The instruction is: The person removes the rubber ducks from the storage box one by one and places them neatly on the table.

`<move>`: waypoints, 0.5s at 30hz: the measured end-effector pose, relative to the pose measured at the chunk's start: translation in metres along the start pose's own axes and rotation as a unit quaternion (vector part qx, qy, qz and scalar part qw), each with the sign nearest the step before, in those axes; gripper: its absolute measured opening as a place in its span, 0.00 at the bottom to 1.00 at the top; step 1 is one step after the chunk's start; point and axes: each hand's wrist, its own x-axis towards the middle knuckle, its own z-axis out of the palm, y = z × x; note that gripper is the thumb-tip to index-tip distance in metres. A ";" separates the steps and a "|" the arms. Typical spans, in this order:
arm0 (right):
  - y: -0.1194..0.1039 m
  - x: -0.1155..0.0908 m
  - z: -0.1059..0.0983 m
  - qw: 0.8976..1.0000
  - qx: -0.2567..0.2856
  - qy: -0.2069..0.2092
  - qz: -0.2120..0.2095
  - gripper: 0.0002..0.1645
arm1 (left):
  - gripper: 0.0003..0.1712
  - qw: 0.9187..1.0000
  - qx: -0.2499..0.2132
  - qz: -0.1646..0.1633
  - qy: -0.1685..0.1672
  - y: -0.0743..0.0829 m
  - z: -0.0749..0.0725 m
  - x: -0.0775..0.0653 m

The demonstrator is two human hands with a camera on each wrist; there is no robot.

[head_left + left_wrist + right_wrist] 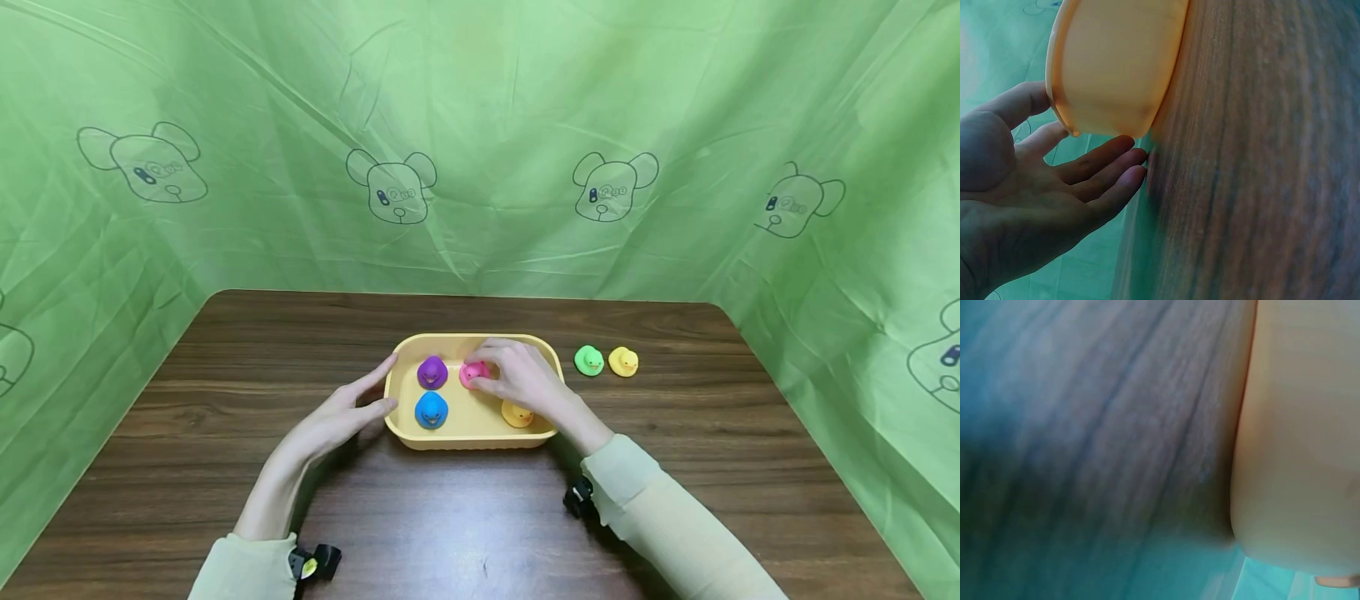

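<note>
A pale yellow plastic tray [468, 435] lies on the table with small rubber ducks in it. At its left end, my left hand [337, 418] touches the rim with thumb and fingertips; in the left wrist view the fingers [1100, 159] are extended beside the tray wall. Over the tray's right half, my right hand [528, 382] pinches a pink rubber duck [472, 372] between thumb and fingers. To the left sit a purple duck [432, 372] and, nearer me, a blue duck [431, 410]. An orange-yellow duck [516, 415] is partly hidden under the right hand.
Outside the tray on the right stand a green duck [588, 361] and a yellow duck [623, 362]. Green cloth [487, 250] with printed bear heads hangs around the wooden table [480, 517]. Mostly table and tray wall [1300, 456] fill the right wrist view.
</note>
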 end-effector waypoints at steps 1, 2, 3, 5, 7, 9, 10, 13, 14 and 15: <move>0.000 0.000 0.000 1.000 0.000 0.001 -0.001 0.15 | 0.41 1.000 0.000 -0.001 0.000 0.000 0.000 0.000; 0.000 0.000 0.000 1.000 -0.001 0.001 -0.003 0.15 | 0.41 1.000 -0.002 -0.001 0.000 0.000 0.001 0.000; 0.000 -0.001 -0.001 1.000 -0.001 0.002 -0.004 0.15 | 0.42 1.000 -0.003 -0.001 0.000 0.000 0.001 -0.001; -0.001 -0.001 -0.002 1.000 -0.002 0.004 -0.009 0.15 | 0.42 1.000 -0.004 0.000 0.000 0.000 0.001 -0.001; -0.001 -0.001 -0.003 1.000 0.000 0.007 -0.015 0.15 | 0.42 1.000 -0.007 0.002 -0.001 0.000 0.001 -0.001; -0.001 -0.001 -0.005 1.000 0.003 0.011 -0.022 0.15 | 0.42 1.000 -0.008 0.004 -0.003 0.000 0.002 -0.001; -0.001 -0.002 -0.006 1.000 0.003 0.015 -0.026 0.15 | 0.42 1.000 -0.006 0.003 -0.002 0.000 0.002 -0.001; -0.001 -0.003 -0.009 0.999 0.009 0.023 -0.038 0.15 | 0.42 1.000 -0.006 0.003 -0.002 -0.001 0.002 -0.001; -0.001 -0.003 -0.010 0.999 0.009 0.025 -0.041 0.15 | 0.42 1.000 -0.004 0.002 -0.001 -0.001 0.003 -0.002; 0.000 -0.004 -0.010 0.999 0.008 0.026 -0.043 0.16 | 0.42 1.000 -0.002 0.001 0.000 -0.001 0.003 -0.002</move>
